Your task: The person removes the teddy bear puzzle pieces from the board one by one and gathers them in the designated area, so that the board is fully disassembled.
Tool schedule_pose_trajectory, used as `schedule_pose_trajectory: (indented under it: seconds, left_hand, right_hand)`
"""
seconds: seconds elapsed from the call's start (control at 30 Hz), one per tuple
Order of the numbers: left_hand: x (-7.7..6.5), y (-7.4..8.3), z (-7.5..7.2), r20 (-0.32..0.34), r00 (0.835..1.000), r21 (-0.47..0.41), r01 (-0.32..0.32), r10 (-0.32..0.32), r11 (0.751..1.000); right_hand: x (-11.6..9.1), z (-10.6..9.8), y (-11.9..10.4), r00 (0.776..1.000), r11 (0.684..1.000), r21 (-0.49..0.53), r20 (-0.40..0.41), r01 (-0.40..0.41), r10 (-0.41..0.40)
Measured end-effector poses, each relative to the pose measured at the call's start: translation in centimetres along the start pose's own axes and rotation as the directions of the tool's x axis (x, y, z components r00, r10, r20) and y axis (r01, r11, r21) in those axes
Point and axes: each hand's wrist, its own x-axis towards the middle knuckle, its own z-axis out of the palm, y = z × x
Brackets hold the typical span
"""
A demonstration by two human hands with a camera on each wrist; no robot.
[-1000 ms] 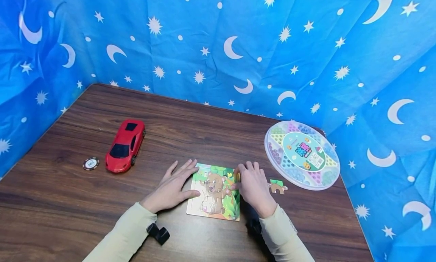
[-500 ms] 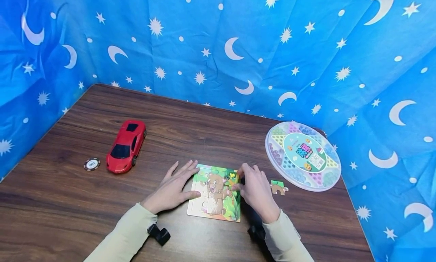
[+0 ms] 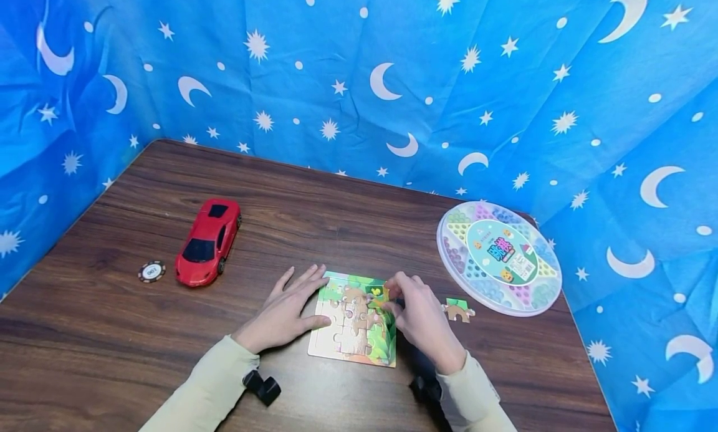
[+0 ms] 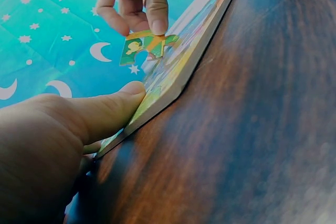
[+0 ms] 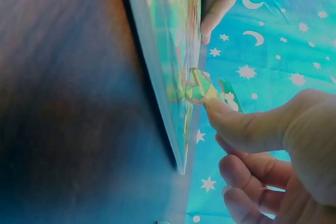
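A jigsaw puzzle board (image 3: 352, 337) with a brown bear picture lies flat on the table. Along its left side rests my left hand (image 3: 286, 310), fingers spread and the thumb on the edge, as the left wrist view also shows. Over the board's upper right part, my right hand (image 3: 419, 313) pinches a green puzzle piece (image 4: 129, 52) with a yellow chick on it between thumb and fingers. Both wrist views show this piece raised and tilted above the board surface. Another puzzle piece (image 3: 457, 303), brown and green, lies on the table right of my right hand.
A round Chinese checkers box (image 3: 449, 257) stands at the right, beyond the loose piece. Toward the left are a red toy car (image 3: 204, 248) and a poker chip (image 3: 151, 271). A blue curtain (image 3: 336, 151) with moons and stars borders the wooden table (image 3: 303, 207).
My right fingers have come up from the board's right edge, and the chick piece is now tilted and slightly farther left. My left hand stays where it was.
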Motion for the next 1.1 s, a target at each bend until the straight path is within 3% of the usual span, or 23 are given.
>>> schedule_pose_trajectory:
  seconds: [0.3,0.43,0.63,0.87,1.0,1.1]
  left_hand:
    - [0.0,-0.1,0.1,-0.006,1.000,0.006,-0.006,0.006,1.000]
    - [0.0,-0.1,0.2,-0.008,1.000,0.007,-0.008,0.008,1.000]
    - [0.0,-0.1,0.2,-0.006,1.000,0.010,-0.011,0.011,1.000]
    - [0.0,-0.1,0.1,-0.008,1.000,0.006,-0.006,0.006,1.000]
    - [0.0,-0.1,0.1,-0.005,1.000,0.009,-0.004,0.004,1.000]
    - [0.0,-0.1,0.1,-0.008,1.000,0.006,-0.005,0.005,1.000]
  right_hand:
    - [-0.2,0.0,-0.6,0.996,0.996,-0.015,-0.006,0.084,-0.084]
    - [-0.3,0.2,-0.7,0.996,0.997,-0.006,-0.021,0.082,-0.083]
    - [-0.6,0.1,-0.4,0.999,0.997,0.078,-0.022,0.026,-0.024]
    - [-0.8,-0.9,0.1,0.996,0.982,0.188,-0.084,0.003,0.013]
    - [-1.4,-1.5,0.5,0.989,0.974,0.215,-0.114,-0.067,0.094]
    - [-1.8,-2.2,0.8,0.970,0.956,0.255,-0.154,-0.143,0.186]
